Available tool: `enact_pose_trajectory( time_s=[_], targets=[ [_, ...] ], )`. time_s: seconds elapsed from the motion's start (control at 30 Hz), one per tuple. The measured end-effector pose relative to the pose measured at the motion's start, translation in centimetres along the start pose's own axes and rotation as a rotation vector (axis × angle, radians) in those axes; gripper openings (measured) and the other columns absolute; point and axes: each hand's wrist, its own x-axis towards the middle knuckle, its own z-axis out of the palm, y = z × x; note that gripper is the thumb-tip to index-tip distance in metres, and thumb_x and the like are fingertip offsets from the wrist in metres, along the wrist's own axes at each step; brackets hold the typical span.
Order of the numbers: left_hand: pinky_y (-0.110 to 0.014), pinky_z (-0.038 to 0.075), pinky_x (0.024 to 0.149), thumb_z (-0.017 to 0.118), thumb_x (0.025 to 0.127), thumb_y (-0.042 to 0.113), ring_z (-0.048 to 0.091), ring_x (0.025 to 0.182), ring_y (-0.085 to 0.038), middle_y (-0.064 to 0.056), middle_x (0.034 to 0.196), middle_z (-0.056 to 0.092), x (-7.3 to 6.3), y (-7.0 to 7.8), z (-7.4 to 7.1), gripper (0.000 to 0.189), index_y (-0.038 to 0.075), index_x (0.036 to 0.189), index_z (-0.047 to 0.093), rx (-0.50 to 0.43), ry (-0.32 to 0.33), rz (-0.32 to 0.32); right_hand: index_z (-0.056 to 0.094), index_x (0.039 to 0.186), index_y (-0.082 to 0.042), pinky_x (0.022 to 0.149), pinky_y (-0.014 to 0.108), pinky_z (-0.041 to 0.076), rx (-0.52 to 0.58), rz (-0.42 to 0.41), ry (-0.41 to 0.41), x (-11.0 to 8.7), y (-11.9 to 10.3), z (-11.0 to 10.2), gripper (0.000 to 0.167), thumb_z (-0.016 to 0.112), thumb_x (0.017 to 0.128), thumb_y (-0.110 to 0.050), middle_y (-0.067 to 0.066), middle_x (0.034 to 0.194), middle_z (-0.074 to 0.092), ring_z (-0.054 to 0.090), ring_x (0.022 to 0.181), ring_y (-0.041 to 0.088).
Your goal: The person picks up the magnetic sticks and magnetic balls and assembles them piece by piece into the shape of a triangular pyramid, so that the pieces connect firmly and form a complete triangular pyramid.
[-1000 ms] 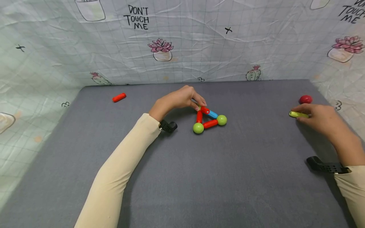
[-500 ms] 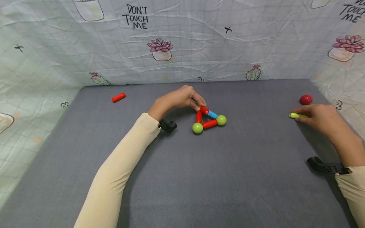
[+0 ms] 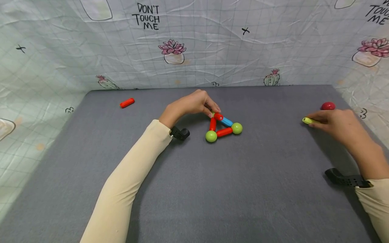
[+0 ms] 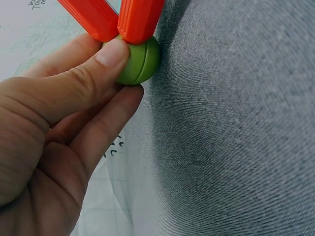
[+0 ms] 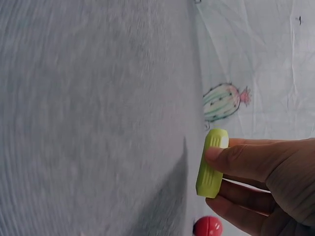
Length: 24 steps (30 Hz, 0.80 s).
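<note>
Your left hand point(image 3: 194, 103) pinches a green ball point(image 4: 141, 63) on the frame point(image 3: 224, 132) between your hands; steady it without twisting. Your right hand point(image 3: 339, 126) pinches the yellow-green rod point(image 5: 210, 178), a red ball point(image 3: 328, 106) just beyond that hand; leave the rod's tip uncovered.

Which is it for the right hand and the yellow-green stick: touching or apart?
Touching. The right wrist view shows the right hand pinching the yellow-green stick between its fingers, with no gap visible.
</note>
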Motion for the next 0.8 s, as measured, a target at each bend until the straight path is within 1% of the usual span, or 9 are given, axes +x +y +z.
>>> enact_pose_trajectory(
  time_s=[0.13, 0.23, 0.33, 0.37, 0.47, 0.67, 0.8],
  targets=[
    [-0.026, 0.055, 0.089, 0.080, 0.087, 0.010, 0.067, 0.114, -0.010, 0.001, 0.116, 0.075, 0.0, 0.0, -0.1, 0.027, 0.010, 0.113, 0.079, 0.008, 0.004, -0.012, 0.071, 0.113, 0.008, 0.071, 0.057, 0.050, 0.016, -0.028, -0.003, 0.1, -1.0, -0.3, 0.030, 0.078, 0.088, -0.007, 0.026, 0.100, 0.073, 0.068, 0.086, 0.041],
    [-0.026, 0.055, 0.088, 0.080, 0.086, 0.011, 0.067, 0.112, -0.010, 0.001, 0.116, 0.075, 0.0, 0.0, -0.1, 0.028, 0.010, 0.114, 0.079, 0.016, 0.010, -0.017, 0.073, 0.113, 0.006, 0.064, 0.048, 0.052, 0.039, -0.068, 0.017, 0.2, -1.7, -0.5, 0.030, 0.080, 0.087, -0.008, 0.024, 0.099, 0.074, 0.069, 0.081, 0.036],
    [-0.026, 0.055, 0.087, 0.080, 0.087, 0.011, 0.068, 0.108, -0.010, 0.000, 0.115, 0.076, 0.1, 0.0, -0.1, 0.029, 0.010, 0.115, 0.079, 0.019, 0.016, -0.022, 0.075, 0.112, 0.004, 0.058, 0.037, 0.049, 0.054, -0.116, 0.047, 0.3, -2.3, -0.7, 0.029, 0.081, 0.085, -0.006, 0.022, 0.097, 0.075, 0.069, 0.078, 0.033],
    [-0.027, 0.056, 0.087, 0.081, 0.087, 0.011, 0.068, 0.106, -0.010, 0.000, 0.114, 0.076, 0.1, 0.0, -0.1, 0.029, 0.010, 0.115, 0.079, 0.016, 0.017, -0.025, 0.075, 0.111, 0.003, 0.057, 0.034, 0.047, 0.059, -0.127, 0.055, 0.3, -2.5, -0.8, 0.029, 0.082, 0.084, -0.006, 0.021, 0.096, 0.076, 0.069, 0.077, 0.031],
    [-0.027, 0.056, 0.087, 0.081, 0.087, 0.010, 0.069, 0.103, -0.009, -0.001, 0.113, 0.076, 0.0, 0.0, -0.1, 0.029, 0.010, 0.115, 0.079, 0.014, 0.017, -0.029, 0.076, 0.110, 0.002, 0.056, 0.028, 0.047, 0.070, -0.144, 0.067, 0.4, -3.0, -0.8, 0.029, 0.083, 0.083, -0.005, 0.020, 0.095, 0.076, 0.071, 0.079, 0.031],
    [-0.027, 0.056, 0.087, 0.081, 0.087, 0.011, 0.070, 0.099, -0.010, -0.001, 0.110, 0.077, 0.0, 0.1, -0.1, 0.028, 0.012, 0.115, 0.079, 0.025, 0.008, -0.028, 0.076, 0.110, 0.002, 0.051, 0.024, 0.043, 0.086, -0.153, 0.089, 0.3, -3.7, -0.8, 0.029, 0.083, 0.082, -0.004, 0.020, 0.095, 0.076, 0.072, 0.079, 0.032],
    [-0.027, 0.056, 0.087, 0.081, 0.087, 0.010, 0.071, 0.101, -0.011, -0.001, 0.111, 0.077, 0.0, 0.2, -0.2, 0.028, 0.011, 0.114, 0.079, 0.032, 0.001, -0.012, 0.076, 0.111, 0.003, 0.052, 0.024, 0.044, 0.099, -0.158, 0.079, 0.4, -4.0, -0.8, 0.030, 0.083, 0.082, -0.003, 0.021, 0.096, 0.076, 0.073, 0.082, 0.034]
  ],
)
